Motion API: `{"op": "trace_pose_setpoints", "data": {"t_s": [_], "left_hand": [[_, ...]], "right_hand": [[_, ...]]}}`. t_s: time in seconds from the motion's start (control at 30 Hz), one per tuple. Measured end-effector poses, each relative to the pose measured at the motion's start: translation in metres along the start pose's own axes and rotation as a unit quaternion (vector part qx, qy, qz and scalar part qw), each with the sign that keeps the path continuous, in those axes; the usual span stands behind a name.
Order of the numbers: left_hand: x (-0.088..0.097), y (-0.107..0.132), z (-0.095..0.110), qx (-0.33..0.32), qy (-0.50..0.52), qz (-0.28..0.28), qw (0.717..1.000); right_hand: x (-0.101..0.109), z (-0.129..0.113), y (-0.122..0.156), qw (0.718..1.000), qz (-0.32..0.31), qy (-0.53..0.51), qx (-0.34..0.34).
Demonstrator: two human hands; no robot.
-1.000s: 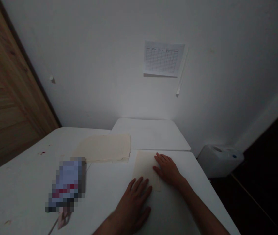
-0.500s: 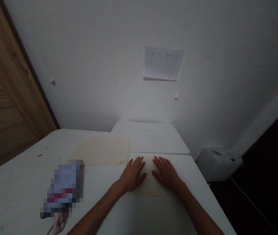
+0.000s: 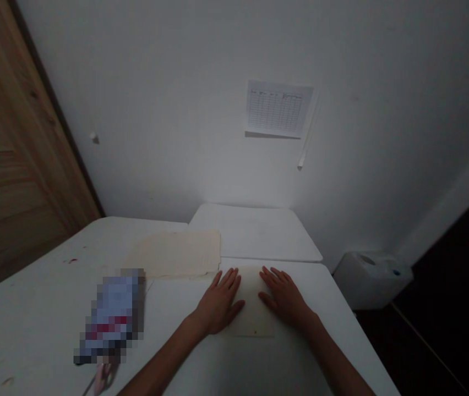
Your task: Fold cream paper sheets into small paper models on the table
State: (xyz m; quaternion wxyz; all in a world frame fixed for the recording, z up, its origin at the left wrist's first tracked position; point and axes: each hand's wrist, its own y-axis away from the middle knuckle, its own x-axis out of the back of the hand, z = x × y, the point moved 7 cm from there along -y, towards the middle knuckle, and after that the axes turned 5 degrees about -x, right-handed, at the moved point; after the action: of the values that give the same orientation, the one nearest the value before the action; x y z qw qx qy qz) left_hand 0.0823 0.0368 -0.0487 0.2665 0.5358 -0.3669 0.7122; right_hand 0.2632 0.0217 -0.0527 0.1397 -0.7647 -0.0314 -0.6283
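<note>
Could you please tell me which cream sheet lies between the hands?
The narrow sheet with a small dark spot by its near edge, between the left hand and right hand; the stacked sheets lie farther left.

I see a cream sheet point(image 3: 251, 319) with one small brown spot by its near edge, and beige sheets point(image 3: 176, 253) farther left. My feed shows the desk point(image 3: 44, 308) white, marked red at the left. The pixelated item point(image 3: 114, 302) is blue-grey with a crimson band. I make out a grey wall point(image 3: 176, 121), a white chart point(image 3: 278, 110) gridded in dark lines, and a brown, wood-grained door point(image 3: 7, 165).
</note>
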Motion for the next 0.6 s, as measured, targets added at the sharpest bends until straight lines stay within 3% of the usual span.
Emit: {"op": "trace_pose_setpoints", "data": {"t_s": [0.13, 0.27, 0.43, 0.6], "left_hand": [[0.015, 0.023, 0.029, -0.078, 0.09, -0.029, 0.992], [0.02, 0.038, 0.044, -0.091, 0.139, -0.061, 0.984], [0.021, 0.04, 0.045, -0.078, 0.138, -0.034, 0.987], [0.021, 0.041, 0.051, -0.106, 0.094, 0.017, 0.99]], "right_hand": [[-0.001, -0.001, 0.007, 1.0, 0.003, 0.0, 0.004], [-0.005, -0.001, 0.009, 1.0, 0.0, 0.0, -0.002], [-0.003, 0.0, 0.01, 0.999, 0.047, -0.02, -0.014], [0.005, -0.003, 0.017, 0.991, 0.117, -0.066, 0.005]]}}
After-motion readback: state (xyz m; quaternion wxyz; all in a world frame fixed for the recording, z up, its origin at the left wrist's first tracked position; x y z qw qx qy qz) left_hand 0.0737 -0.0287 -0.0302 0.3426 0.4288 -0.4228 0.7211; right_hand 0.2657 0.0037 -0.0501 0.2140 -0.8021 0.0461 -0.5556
